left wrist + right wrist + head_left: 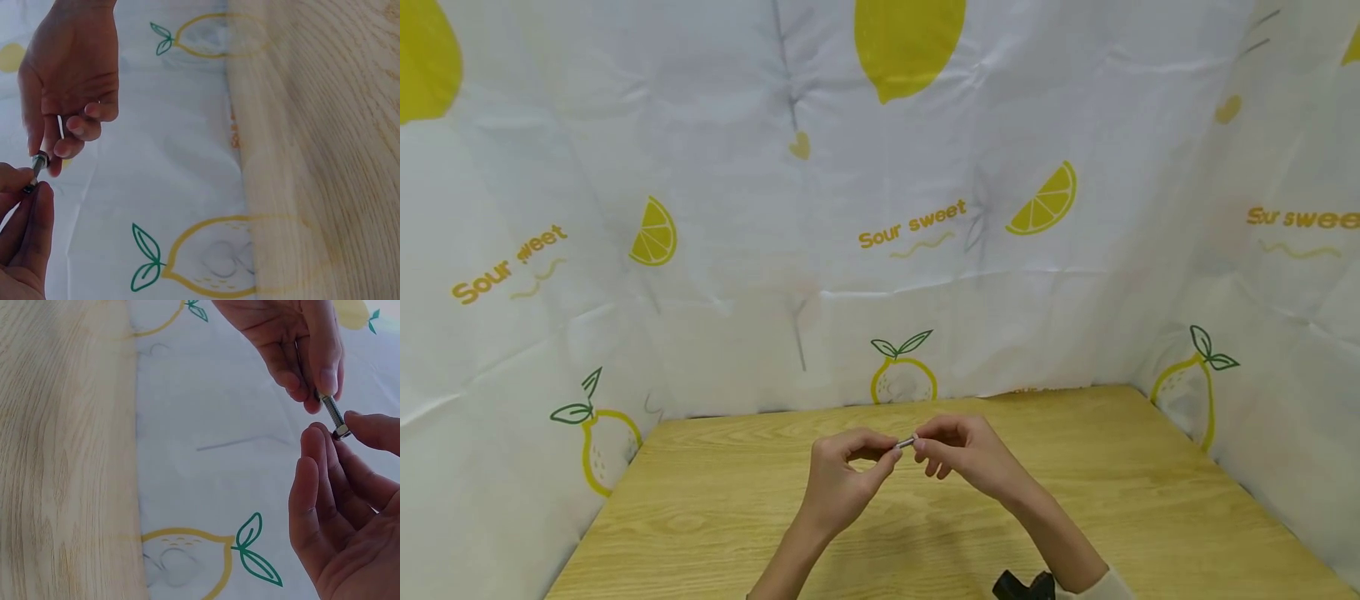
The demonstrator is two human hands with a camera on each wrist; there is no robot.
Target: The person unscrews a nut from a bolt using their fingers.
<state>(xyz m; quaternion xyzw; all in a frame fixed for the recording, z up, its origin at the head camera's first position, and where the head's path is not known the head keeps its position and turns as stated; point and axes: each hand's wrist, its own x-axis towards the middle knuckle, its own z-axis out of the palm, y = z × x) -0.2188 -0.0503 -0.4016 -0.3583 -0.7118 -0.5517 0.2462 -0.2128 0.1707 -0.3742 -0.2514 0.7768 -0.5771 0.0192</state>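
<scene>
Both hands meet over the table in the head view, with a small silver bolt [906,442] between them. The left hand [847,475] pinches one end of the bolt between thumb and fingers. At the other end, thumb and fingertips of the right hand [973,458] pinch a hex nut [341,432]. In the right wrist view the threaded shank [333,412] shows bare between the two hands, running at a slant. The left fingertips hide the bolt's far end there. The right hand's other fingers are loosely bent below the nut.
A wood-grain table [715,517] lies under the hands. White cloth [737,333] printed with lemons hangs at its back and both sides. By the right sleeve [1105,586] a black object [1024,586] shows at the bottom edge.
</scene>
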